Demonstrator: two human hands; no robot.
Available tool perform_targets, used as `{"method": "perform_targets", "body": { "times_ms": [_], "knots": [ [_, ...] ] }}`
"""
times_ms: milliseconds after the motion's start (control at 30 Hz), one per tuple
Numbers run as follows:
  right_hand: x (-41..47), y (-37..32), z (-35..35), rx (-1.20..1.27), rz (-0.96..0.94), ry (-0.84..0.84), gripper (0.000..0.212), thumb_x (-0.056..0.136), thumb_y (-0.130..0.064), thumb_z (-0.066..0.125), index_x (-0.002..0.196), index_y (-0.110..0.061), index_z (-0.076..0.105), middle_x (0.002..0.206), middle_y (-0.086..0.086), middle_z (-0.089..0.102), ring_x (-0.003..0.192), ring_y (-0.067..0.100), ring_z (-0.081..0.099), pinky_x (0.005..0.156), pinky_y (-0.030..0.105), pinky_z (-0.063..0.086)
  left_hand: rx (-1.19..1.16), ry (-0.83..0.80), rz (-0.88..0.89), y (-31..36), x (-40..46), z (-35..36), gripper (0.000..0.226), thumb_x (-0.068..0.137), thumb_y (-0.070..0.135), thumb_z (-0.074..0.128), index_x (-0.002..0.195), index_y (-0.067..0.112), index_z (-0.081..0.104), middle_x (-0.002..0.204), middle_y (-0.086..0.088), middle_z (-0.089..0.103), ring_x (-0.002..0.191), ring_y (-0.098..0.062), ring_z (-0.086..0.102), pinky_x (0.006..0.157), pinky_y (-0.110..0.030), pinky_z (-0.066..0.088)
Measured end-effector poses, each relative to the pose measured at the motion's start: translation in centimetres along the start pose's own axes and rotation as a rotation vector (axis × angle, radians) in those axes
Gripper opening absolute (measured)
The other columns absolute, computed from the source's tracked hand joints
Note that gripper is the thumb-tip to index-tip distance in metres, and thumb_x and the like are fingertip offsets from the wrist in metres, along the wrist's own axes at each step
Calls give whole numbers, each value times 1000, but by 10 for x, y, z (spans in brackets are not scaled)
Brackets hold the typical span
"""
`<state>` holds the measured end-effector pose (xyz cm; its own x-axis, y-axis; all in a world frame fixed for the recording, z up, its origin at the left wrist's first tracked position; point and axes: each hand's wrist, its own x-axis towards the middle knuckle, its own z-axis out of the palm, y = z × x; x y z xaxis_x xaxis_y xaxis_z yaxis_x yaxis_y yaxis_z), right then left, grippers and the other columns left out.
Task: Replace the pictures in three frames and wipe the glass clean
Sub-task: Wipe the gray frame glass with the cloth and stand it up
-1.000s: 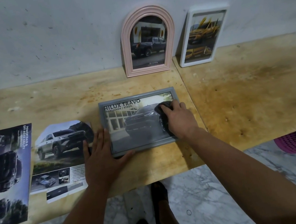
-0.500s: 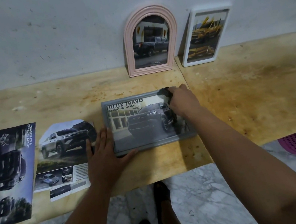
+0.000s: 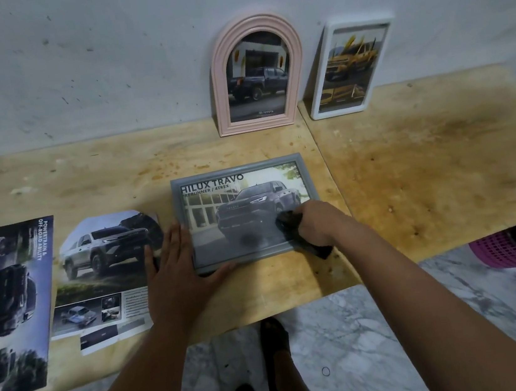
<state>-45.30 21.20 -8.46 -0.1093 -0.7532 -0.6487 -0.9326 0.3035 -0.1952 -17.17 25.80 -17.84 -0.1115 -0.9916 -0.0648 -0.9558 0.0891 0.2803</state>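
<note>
A grey frame [image 3: 236,168] with a truck picture lies flat on the wooden table [image 3: 426,166]. My right hand [image 3: 317,222] grips a black cloth [image 3: 290,224] and presses it on the glass at the frame's lower right corner. My left hand [image 3: 174,265] lies flat with straight fingers against the frame's left edge, thumb along its bottom rim. A pink arched frame [image 3: 256,70] and a white frame [image 3: 351,66], each with a vehicle picture, lean upright on the wall behind.
Two loose car prints lie left of the grey frame: a cut page [image 3: 103,274] and a dark brochure [image 3: 5,307] at the table's left end. A pink basket [image 3: 503,253] sits on the marble floor at right. My feet show below the table edge.
My right hand has swept the cloth from the frame's upper right corner down to its lower right corner. My left hand keeps its place at the left edge.
</note>
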Motion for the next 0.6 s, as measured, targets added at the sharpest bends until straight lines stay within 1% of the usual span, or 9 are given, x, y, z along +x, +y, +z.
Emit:
{"method": "perform_targets", "body": {
  "times_ms": [67,100,167,233,300,367,467,533,600],
  "knots": [
    [-3,4,-15,70,-12,-61,39,92,0,43,121,-7,68,116,16,68,100,30,63,83,39,55,1,2,2,0,0,0,120,78,97,29,162,12,19,171,-4,15,158,-14,9,127,-54,3],
    [-3,6,-22,111,-12,-30,41,92,1,42,122,-8,68,117,15,68,102,30,63,83,37,54,4,2,2,0,0,0,120,78,97,29,162,12,19,171,-4,16,158,-14,10,127,-55,3],
    [1,7,-30,130,-13,132,43,92,-1,44,128,-11,65,124,16,64,106,33,62,86,38,53,8,6,0,-1,1,1,120,78,97,31,161,11,21,170,-4,18,158,-14,12,127,-55,4],
    [1,5,-26,11,18,233,42,93,-5,46,132,-12,58,133,18,53,105,36,61,87,41,52,4,12,-2,0,0,2,120,78,97,33,161,10,21,170,-4,18,158,-14,12,127,-55,4],
    [-3,1,-10,-137,82,209,41,94,-7,48,135,-9,53,139,19,44,111,38,59,91,44,50,-3,11,0,-1,0,2,120,79,97,33,162,11,19,171,-4,16,158,-14,10,127,-54,3],
    [-10,-2,8,-179,121,197,41,95,-7,51,136,-6,50,142,20,41,117,37,56,93,42,49,-6,5,2,-2,0,3,121,79,97,30,162,11,17,171,-4,15,158,-13,8,127,-54,2],
    [-22,-10,24,-168,132,205,38,97,-6,51,135,-6,52,140,18,44,122,35,53,96,41,48,-6,6,1,-2,0,3,121,78,98,29,162,11,18,171,-4,16,158,-14,9,127,-55,3],
    [-28,-16,31,-190,94,202,36,98,-4,49,134,-5,53,139,17,47,127,33,51,97,38,46,-8,18,5,-1,0,3,121,78,97,32,161,10,21,170,-4,19,158,-14,12,127,-55,4],
    [-32,-26,37,-208,52,211,37,98,-3,49,134,-5,54,138,18,48,125,31,52,97,37,46,-4,26,9,-1,0,3,121,78,97,33,161,10,23,170,-5,21,158,-15,14,127,-56,6]
  ]
}}
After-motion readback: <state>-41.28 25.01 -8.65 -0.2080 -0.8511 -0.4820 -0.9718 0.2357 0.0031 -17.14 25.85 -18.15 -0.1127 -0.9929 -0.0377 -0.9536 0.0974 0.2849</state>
